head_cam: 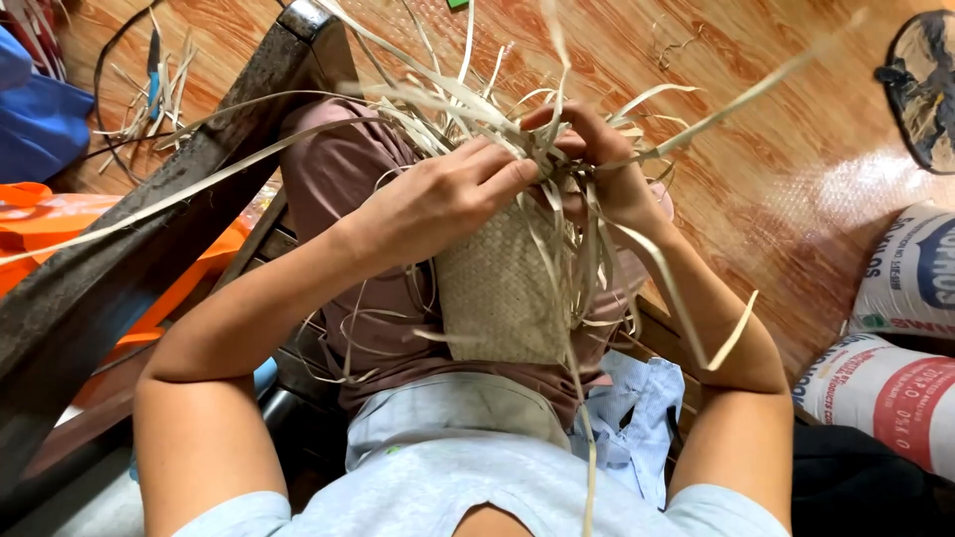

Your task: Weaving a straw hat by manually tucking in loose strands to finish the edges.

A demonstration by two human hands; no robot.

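A partly woven straw mat piece point(497, 288) rests on my lap, pale tan with a tight plaited weave. Long loose straw strips point(438, 104) fan out from its top edge in all directions. My left hand point(438, 199) pinches strips at the weave's upper edge, fingers closed on them. My right hand point(597, 164) grips other strips just beside it, fingers curled around them. Both hands almost touch over the open edge of the weave.
A dark wooden beam point(149, 219) runs diagonally on the left. Orange fabric point(60, 224) and a blue bag point(40, 119) lie beyond it. Printed white sacks point(895, 338) stand at the right on the wood-patterned floor point(776, 149). Scrap strips point(149, 99) lie top left.
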